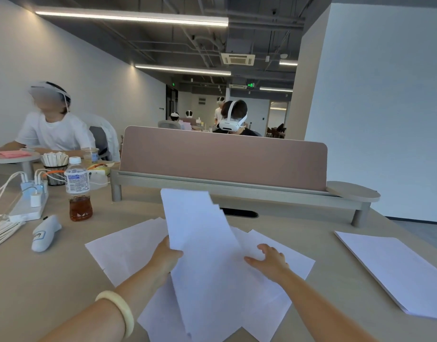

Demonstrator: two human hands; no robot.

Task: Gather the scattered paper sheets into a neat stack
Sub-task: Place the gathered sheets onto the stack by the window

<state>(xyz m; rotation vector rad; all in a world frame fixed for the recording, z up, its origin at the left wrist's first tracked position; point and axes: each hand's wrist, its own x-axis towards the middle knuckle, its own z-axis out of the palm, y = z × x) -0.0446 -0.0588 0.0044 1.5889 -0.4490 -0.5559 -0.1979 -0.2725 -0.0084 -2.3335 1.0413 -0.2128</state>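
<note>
My left hand (166, 255) grips the left edge of a bundle of white sheets (200, 230), lifted and tilted up off the desk. My right hand (270, 261) lies with fingers spread flat on the loose white sheets (294, 257) fanned across the middle of the desk. More loose paper (128, 245) sticks out to the left under the lifted bundle. A separate neat stack of white sheets (395, 270) rests at the right side of the desk, away from both hands.
A bottle of brown drink (78, 188), a power strip with chargers (31, 201), a white pouch (45, 233) and a cup of sticks (55, 164) stand at the left. A pink divider panel (222, 159) on a shelf closes the desk's back. Other people sit beyond.
</note>
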